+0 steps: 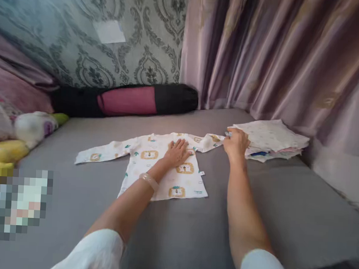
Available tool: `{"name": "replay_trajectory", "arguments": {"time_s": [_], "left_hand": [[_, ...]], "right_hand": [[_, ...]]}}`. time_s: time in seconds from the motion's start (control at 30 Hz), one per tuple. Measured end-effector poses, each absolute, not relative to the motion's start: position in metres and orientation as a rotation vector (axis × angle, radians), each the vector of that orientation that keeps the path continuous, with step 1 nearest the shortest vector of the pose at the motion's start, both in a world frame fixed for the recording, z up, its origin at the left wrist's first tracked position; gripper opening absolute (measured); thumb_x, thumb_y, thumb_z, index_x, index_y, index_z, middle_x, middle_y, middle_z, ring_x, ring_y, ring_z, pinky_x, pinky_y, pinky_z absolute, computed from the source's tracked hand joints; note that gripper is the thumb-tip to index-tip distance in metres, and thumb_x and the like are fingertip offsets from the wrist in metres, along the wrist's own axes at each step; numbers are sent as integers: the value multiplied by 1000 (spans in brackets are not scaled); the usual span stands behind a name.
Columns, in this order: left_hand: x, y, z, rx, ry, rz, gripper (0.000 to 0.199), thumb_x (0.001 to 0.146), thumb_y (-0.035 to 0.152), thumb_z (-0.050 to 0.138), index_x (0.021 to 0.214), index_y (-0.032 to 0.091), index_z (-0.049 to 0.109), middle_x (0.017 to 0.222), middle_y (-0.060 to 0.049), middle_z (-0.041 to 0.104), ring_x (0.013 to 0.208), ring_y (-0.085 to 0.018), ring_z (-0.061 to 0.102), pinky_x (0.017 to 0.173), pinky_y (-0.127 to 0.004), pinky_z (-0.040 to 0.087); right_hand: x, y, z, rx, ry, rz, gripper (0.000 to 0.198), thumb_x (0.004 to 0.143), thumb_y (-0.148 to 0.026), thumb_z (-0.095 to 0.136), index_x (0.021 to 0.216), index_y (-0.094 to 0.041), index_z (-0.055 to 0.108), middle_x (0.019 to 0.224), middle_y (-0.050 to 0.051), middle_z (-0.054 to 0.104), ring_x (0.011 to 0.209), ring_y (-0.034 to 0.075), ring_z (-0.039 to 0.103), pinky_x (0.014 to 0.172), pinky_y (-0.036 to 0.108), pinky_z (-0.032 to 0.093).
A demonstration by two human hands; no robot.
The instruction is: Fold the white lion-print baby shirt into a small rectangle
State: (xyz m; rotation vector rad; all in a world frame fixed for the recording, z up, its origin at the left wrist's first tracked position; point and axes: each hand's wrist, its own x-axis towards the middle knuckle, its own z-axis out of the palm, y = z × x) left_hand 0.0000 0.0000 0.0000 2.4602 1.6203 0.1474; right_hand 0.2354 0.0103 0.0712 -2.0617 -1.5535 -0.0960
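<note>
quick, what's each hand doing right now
Left hand: open, palm flat on the chest of the small printed shirt.
Right hand: closed, pinching the end of the shirt's sleeve, beside the stack of folded clothes.

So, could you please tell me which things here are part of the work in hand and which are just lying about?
In hand:
- shirt, spread flat on the bed
- left hand, flat on the shirt
- right hand, at the shirt's sleeve end
- folded pile

Lying about:
- bolster
- soft toys
- curtain
</note>
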Motion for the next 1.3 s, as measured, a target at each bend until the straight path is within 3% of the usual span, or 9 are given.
{"name": "replay_trajectory", "arguments": {"time_s": [0.4,0.67,0.83,1.07,1.2,1.3], "left_hand": [[9,23,-2,2411,1702,245,62,98,53,20,150,21,31,160,-9,26,148,-27,19,119,-51,13],[18,31,-4,2370,1793,493,46,99,44,28,136,26,48,147,-8,44,139,-27,32,115,-49,22],[16,28,-4,2348,1755,609,41,97,43,37,131,24,52,143,-9,48,136,-26,36,113,-46,28],[14,26,-5,2400,1576,594,46,96,41,39,135,21,50,150,-6,44,141,-29,30,115,-48,26],[15,27,-8,2415,1583,601,48,96,42,40,138,20,48,150,-5,44,142,-29,29,116,-46,25],[14,26,-8,2421,1581,598,51,95,43,40,141,21,45,151,-5,43,142,-30,29,116,-46,26]], "right_hand": [[243,9,50,-2226,-1575,-138,42,82,-5,49,118,-15,67,118,15,63,115,31,48,92,40,33],[241,10,54,-2259,-1548,-142,29,88,-17,49,104,-16,74,107,16,67,108,33,55,89,42,37],[247,11,68,-2190,-1555,135,26,88,-29,55,100,-18,75,93,12,71,93,28,64,78,34,44],[251,17,69,-1677,-1262,472,30,79,-40,67,90,-13,73,64,2,63,67,21,62,64,29,48],[245,19,77,-1328,-897,807,37,67,-44,81,88,-16,70,60,-2,61,58,17,60,54,26,49],[240,15,89,-1114,-766,991,35,64,-40,86,81,-18,67,67,-1,65,63,17,63,53,24,51]]}}
